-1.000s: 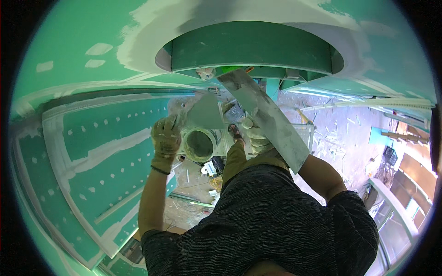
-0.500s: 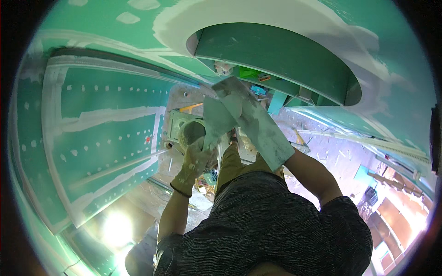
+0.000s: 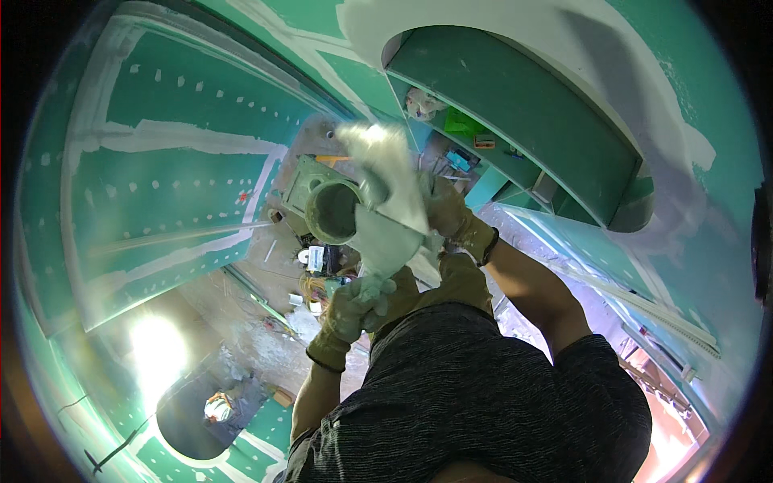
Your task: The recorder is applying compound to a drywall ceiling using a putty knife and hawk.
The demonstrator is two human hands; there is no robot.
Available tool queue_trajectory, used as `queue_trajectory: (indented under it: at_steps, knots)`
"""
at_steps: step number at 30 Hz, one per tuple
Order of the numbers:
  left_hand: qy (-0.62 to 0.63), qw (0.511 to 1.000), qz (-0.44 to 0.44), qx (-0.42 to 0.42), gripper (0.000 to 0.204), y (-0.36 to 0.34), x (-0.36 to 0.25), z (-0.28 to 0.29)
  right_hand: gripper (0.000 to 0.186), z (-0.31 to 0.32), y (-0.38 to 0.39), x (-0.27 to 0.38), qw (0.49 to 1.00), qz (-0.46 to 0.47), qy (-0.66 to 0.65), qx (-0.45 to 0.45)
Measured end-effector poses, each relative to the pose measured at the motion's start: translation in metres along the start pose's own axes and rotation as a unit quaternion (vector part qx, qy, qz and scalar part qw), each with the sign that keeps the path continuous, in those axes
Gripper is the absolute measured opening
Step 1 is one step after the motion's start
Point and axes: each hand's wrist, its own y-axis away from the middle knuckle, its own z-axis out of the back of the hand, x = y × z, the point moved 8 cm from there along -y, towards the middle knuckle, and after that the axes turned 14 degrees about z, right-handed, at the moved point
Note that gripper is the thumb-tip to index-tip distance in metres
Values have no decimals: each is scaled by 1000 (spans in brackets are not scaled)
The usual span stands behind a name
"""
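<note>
L fingers [image 3: 378,291] round scraper [image 3: 386,241], R hand [image 3: 452,216] farther fwd

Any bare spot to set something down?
Probably the floor between panelled wall, bright light and green rail. The stand shows a small bare corner left of the bucket. Crowded: toward the bucket's right, left hand and grey blade, right hand and blurred blade; lower in view, white box and cables.

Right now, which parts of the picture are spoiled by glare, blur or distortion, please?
Head view: white glare burns out the lower left; the long blade in the right hand looks blurred, with a bright glint near its upper end; the green wall panel has bowed edges; black fills the corners.
</note>
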Motion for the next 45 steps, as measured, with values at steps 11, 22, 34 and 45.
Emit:
queue_trajectory:
  at_steps: [11,22,34,45]
  knots:
    - [44,997,-21,-58,45,38,41,74,33,-6,-18,22,895,17,236,378]
    - [136,991,-10,5,47,-29,17,106,20,-61,-15,-33,981,-52,55,180]
    - [310,906,-51,-282,18,-84,40,277,28,-158,-50,-169,861,-193,148,447]
    - [335,902,48,-268,10,-134,95,312,59,-291,-40,-308,813,-301,170,468]
